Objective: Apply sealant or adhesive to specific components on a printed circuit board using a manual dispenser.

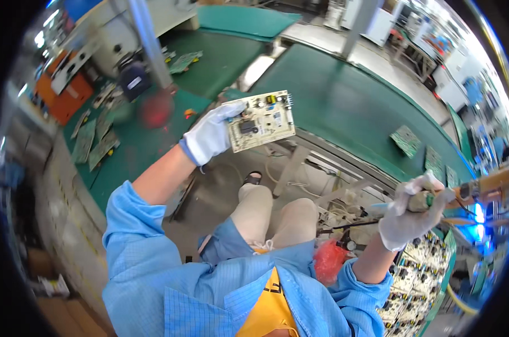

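My left hand (209,133), in a white glove, is closed on the left edge of a cream circuit board (268,130). The board is held up over my lap, near the belt's edge, its component side showing a black relay-like block and a row of pins. Off to the right, my right hand (409,216), also gloved, has its fingers curled round a stubby beige-grey object (418,201) with a green patch. What kind of thing that is I cannot make out. Beyond this hand lie green circuit boards (406,140) on the belt.
A green conveyor belt (322,84) runs from the centre to the right. Rows of cream boards (417,275) stand at lower right, near a red plastic bag (328,261). More boards (103,149) lie on the green left bench, close to a metal post (150,45).
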Demonstrator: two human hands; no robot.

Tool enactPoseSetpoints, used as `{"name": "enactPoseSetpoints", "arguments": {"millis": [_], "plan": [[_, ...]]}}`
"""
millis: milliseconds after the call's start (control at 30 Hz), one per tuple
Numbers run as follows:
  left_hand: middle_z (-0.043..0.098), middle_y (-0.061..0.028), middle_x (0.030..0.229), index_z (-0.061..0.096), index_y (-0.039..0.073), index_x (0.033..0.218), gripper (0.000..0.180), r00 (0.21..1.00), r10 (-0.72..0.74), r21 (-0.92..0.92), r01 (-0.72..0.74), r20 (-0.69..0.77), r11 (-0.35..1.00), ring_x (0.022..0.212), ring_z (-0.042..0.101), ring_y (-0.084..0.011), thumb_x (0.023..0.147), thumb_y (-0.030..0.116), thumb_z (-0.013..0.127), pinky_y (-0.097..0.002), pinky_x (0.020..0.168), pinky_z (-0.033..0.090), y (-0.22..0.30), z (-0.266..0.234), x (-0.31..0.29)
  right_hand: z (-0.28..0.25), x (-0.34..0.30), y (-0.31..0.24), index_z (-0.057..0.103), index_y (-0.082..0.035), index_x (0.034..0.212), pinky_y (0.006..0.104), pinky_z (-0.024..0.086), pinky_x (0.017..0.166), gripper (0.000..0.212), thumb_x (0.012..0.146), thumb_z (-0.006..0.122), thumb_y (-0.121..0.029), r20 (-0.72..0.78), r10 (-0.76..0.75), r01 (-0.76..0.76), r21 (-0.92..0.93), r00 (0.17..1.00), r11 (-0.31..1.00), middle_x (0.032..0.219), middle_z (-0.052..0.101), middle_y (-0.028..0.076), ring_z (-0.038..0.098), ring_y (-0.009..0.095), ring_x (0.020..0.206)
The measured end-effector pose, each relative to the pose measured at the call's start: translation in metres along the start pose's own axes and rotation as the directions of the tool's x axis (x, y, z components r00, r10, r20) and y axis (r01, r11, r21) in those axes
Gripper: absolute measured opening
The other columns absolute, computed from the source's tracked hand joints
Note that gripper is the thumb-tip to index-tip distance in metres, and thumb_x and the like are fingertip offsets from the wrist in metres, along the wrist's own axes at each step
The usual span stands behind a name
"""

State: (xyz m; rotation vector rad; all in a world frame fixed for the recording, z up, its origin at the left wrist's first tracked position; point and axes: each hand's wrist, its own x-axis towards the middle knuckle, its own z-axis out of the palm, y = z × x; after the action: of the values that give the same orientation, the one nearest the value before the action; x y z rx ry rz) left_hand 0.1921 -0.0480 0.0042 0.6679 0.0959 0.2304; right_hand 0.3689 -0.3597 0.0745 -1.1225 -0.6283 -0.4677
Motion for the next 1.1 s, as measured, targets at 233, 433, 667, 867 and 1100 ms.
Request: {"name": "enactPoseSetpoints", "arguments": {"millis": [233,433,667,867,1100], "plan": [[0.051,-0.0204,0.13,0.042,-0.002,0.133,0.047,0.918,0.281,-0.014,-0.297,-0.278,0.955,0.117,0.053,-0.0344,0.092,0.019,0.051,-0.0493,0.101,0.042,0.037,-0.04,-0.145,0.016,0.003,-0.011,0.055,0.003,0.104,0.0209,0.032,0.041,0.043,0.1,0.041,-0.037,0.251,0.255,-0.354,0.541,0.934,0.763,0.081,0.058,0.011,0.047,0.012,0.055],[0.053,-0.0218,0.127,0.046,-0.002,0.126,0.038,0.827,0.362,-0.075,-0.433,-0.431,0.898,0.116,0.054,-0.0359,0.094,0.019,0.048,-0.0514,0.101,0.042,0.057,-0.063,-0.183,0.013,0.004,-0.007,0.056,0.006,0.1,0.0222,0.03,0.044,0.044,0.096,0.051,-0.038,0.339,0.215,-0.383,0.575,0.916,0.723,0.081,0.06,0.011,0.052,0.014,0.065],[0.051,-0.0217,0.13,0.047,-0.002,0.127,0.044,0.768,0.406,-0.011,-0.472,-0.496,0.881,0.12,0.05,-0.0362,0.091,0.024,0.052,-0.0501,0.105,0.037,0.067,-0.088,-0.194,0.017,0.002,-0.006,0.056,0.007,0.104,0.0226,0.032,0.045,0.044,0.096,0.05,-0.035,0.351,0.199,-0.383,0.598,0.915,0.704,0.085,0.061,0.012,0.054,0.016,0.068],[0.054,-0.0206,0.125,0.048,0.0,0.123,0.037,0.746,0.393,-0.023,-0.479,-0.537,0.878,0.114,0.054,-0.0362,0.093,0.021,0.05,-0.0517,0.1,0.042,0.072,-0.086,-0.193,0.011,0.007,-0.005,0.055,0.008,0.106,0.0229,0.035,0.047,0.042,0.095,0.052,-0.033,0.448,0.155,-0.419,0.584,0.881,0.695,0.087,0.06,0.013,0.056,0.017,0.072],[0.055,-0.0198,0.122,0.046,0.001,0.123,0.032,0.733,0.411,-0.046,-0.515,-0.542,0.856,0.109,0.057,-0.036,0.094,0.015,0.046,-0.0526,0.096,0.046,0.075,-0.084,-0.194,0.026,-0.001,-0.013,0.057,0.007,0.106,0.02,0.031,0.042,0.043,0.099,0.044,-0.033,0.18,0.249,-0.307,0.521,0.952,0.796,0.079,0.057,0.012,0.049,0.014,0.06]]}}
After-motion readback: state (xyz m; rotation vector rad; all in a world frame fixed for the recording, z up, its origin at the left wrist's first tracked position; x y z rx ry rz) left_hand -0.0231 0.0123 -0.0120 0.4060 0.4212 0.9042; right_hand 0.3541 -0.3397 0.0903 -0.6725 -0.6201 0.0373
